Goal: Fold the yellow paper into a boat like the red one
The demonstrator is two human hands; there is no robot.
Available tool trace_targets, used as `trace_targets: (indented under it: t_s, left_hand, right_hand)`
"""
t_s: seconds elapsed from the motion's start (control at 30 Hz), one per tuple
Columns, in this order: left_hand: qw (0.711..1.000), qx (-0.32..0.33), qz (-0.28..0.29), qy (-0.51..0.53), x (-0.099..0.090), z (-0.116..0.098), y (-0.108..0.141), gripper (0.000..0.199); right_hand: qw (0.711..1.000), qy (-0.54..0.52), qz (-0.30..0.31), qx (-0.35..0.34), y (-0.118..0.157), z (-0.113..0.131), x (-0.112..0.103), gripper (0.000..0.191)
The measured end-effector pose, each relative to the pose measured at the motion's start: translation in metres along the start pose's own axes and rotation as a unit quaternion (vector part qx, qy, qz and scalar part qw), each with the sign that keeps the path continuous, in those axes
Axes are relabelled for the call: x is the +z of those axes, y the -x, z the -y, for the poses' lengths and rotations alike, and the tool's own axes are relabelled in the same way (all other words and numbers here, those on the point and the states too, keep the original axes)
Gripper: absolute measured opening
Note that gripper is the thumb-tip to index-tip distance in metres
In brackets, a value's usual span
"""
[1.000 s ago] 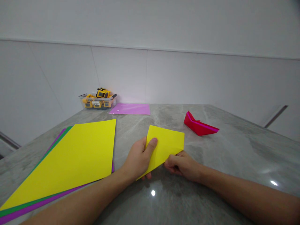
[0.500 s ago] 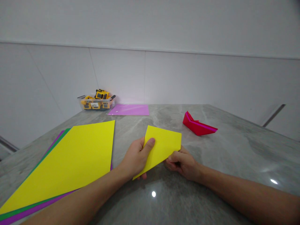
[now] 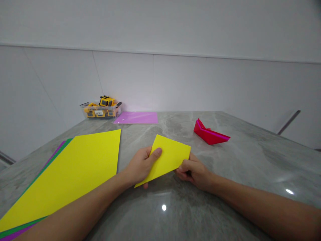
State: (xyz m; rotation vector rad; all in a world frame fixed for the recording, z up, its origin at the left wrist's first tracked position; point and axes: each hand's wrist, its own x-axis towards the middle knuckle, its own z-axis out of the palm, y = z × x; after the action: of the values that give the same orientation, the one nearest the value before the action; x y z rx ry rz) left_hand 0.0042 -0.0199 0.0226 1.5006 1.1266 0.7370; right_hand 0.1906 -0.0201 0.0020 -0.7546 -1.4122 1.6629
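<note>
A folded piece of yellow paper (image 3: 170, 154) is held up over the grey table, its corners pointing in different directions. My left hand (image 3: 141, 164) grips its left side, thumb on top and the other fingers mostly hidden underneath. At the lower right edge, my right hand (image 3: 192, 170) pinches the paper between thumb and curled fingers. Beyond my right hand, a red folded paper boat (image 3: 210, 133) with magenta edges rests on the table.
Large yellow sheets (image 3: 82, 167) lie at the left over green and purple ones, partly under my left forearm. Farther back are a clear bin (image 3: 100, 112) of yellow toy vehicles and a pink-purple sheet pack (image 3: 137, 117). A white wall stands behind the grey table (image 3: 250, 160).
The yellow folded paper has turned slightly, its right corner dropping and its lower left tip shifting left and up. Both hands keep their hold. The whole view has shifted a little.
</note>
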Motion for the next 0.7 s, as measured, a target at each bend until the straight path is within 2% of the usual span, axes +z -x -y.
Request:
trace_targets:
  t_s: [0.13, 0.37, 0.6, 0.7]
  left_hand:
    - [1.0, 0.0, 0.005, -0.003, -0.0025, 0.0008, -0.0012, 0.045]
    - [0.999, -0.029, -0.02, -0.006, -0.0029, -0.0021, -0.0008, 0.048]
    - [0.998, -0.047, -0.035, 0.016, -0.0032, -0.0032, -0.0022, 0.045]
    - [0.998, -0.027, -0.05, 0.019, -0.0011, -0.0013, -0.0005, 0.054]
  right_hand:
    - [1.0, 0.015, 0.01, 0.019, -0.001, 0.0008, -0.0007, 0.01]
    - [1.0, -0.025, 0.014, -0.012, -0.0032, -0.0001, -0.0045, 0.014]
    - [1.0, -0.014, 0.0, 0.009, -0.0058, 0.0031, -0.0053, 0.027]
    - [1.0, 0.007, -0.027, 0.006, -0.0061, 0.004, -0.0051, 0.03]
